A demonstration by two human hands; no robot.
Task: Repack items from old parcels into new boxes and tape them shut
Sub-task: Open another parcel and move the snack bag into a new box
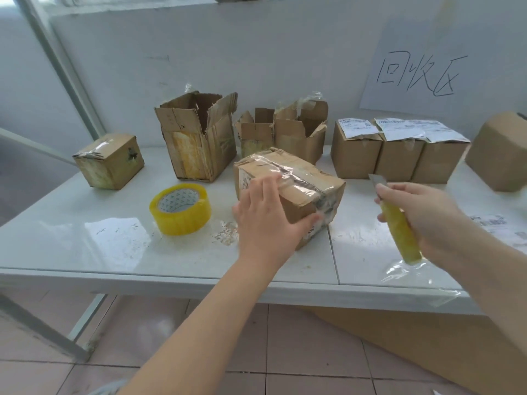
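A worn, taped-up cardboard parcel (302,181) lies on the white table (85,243), near its middle. My left hand (265,220) grips its near left corner, fingers over the top edge and thumb against the front face. My right hand (425,215) hovers to the right of the parcel and holds a yellow utility knife (399,232) with its blade out, pointing up and away. A roll of yellowish clear tape (181,209) stands left of the parcel.
Two opened old boxes (199,138) (285,132) stand behind the parcel, a small closed box (109,161) at far left. Three labelled boxes (396,155) and another box (499,152) line the right. Loose clear film (413,277) lies at the front edge, a label (496,223) at right.
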